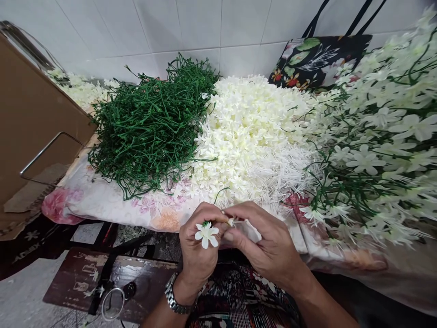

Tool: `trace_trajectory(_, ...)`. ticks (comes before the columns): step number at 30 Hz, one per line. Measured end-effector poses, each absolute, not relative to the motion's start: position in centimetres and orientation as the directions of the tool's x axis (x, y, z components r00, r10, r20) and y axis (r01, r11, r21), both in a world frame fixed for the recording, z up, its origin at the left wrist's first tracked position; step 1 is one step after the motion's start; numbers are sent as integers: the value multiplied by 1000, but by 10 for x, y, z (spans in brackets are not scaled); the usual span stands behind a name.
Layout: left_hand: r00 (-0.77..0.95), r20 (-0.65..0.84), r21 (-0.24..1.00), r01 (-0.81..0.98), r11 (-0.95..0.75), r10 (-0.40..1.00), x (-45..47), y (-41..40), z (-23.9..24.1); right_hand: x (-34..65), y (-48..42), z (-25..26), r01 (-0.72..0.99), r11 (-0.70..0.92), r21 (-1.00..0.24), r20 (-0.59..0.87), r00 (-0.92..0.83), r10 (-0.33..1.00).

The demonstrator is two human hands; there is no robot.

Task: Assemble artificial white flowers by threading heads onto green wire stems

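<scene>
At the near edge of the bench, the left hand curls closed around 1 white-flowered sprig; the right hand pinches a small white blossom. Farther back lie heaped green stems and white flower heads.

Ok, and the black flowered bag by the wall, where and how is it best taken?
The bag is probably best gripped by its dark straps, from above: they rise over its top edge, while white flowers crowd its lower edge. The right hand seems nearer.
</scene>
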State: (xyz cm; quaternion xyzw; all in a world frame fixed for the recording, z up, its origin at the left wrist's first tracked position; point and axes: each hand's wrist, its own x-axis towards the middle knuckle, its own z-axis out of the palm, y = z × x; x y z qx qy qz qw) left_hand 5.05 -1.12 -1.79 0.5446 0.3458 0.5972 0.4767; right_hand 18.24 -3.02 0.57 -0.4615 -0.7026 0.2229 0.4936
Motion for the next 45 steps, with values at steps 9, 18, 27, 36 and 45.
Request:
trace_trajectory(9, 227, 91, 983, -176, -51, 970, 43, -11, -15, 191, -34, 2, 473, 363, -803, 423, 25, 906)
trace_trajectory(18, 303, 27, 997, -77, -4, 952, 40, -13, -9, 201, -37, 10, 464, 384, -798, 442, 19, 897)
trace_trajectory(27, 267, -10, 999, -36, 20, 964, 44, -24, -1, 200, -38, 23, 418, 442, -793, 464, -55, 884)
trace_trajectory(36, 232, 269, 960, 17, -280, 935, 46, -16, 2, 201, -37, 27, 476, 468, -745, 475, -114, 873)
trace_trajectory(45, 262, 271, 950, 84, -302, 926, 47, -11, 5, 204, -36, 27, 577, 506, -641, 464, -234, 854)
